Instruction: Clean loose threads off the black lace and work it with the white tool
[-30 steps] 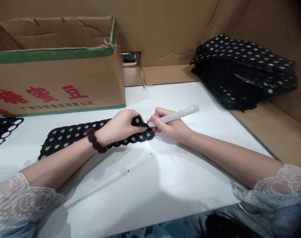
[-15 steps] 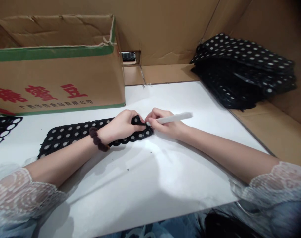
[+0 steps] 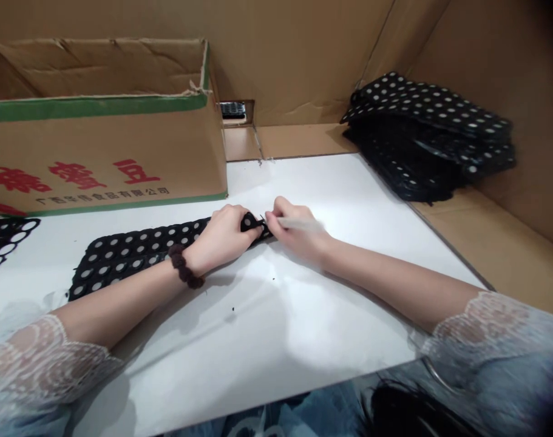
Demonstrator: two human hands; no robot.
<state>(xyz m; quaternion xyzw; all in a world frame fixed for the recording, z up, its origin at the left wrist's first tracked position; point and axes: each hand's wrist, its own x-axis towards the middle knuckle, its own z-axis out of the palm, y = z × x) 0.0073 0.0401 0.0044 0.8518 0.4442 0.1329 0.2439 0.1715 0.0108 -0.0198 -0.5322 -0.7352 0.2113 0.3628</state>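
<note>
A black sheet with rows of pale round dots [image 3: 121,250] lies flat on the white table [image 3: 240,364]. My left hand [image 3: 221,237] presses over the sheet's right part and pinches its right end, which is lifted a little. At that same end, my right hand [image 3: 298,230] closes around a slim white pen-like tool [image 3: 301,224], blurred by motion. The tool's tip is hidden at my fingers, so its exact kind cannot be made out. A thin dark sliver shows between the two hands.
A cardboard box with green edges [image 3: 107,152] stands at the back left. Several more dotted black sheets [image 3: 431,133] are heaped at the back right against cardboard walls. Part of a black sheet with ring-shaped holes [image 3: 12,240] lies at the left edge. Small black specks dot the table.
My right hand has shifted slightly left, and the white tool has swung to a flatter angle. The sheet's right end is more covered by my hands. The view has tilted a little.
</note>
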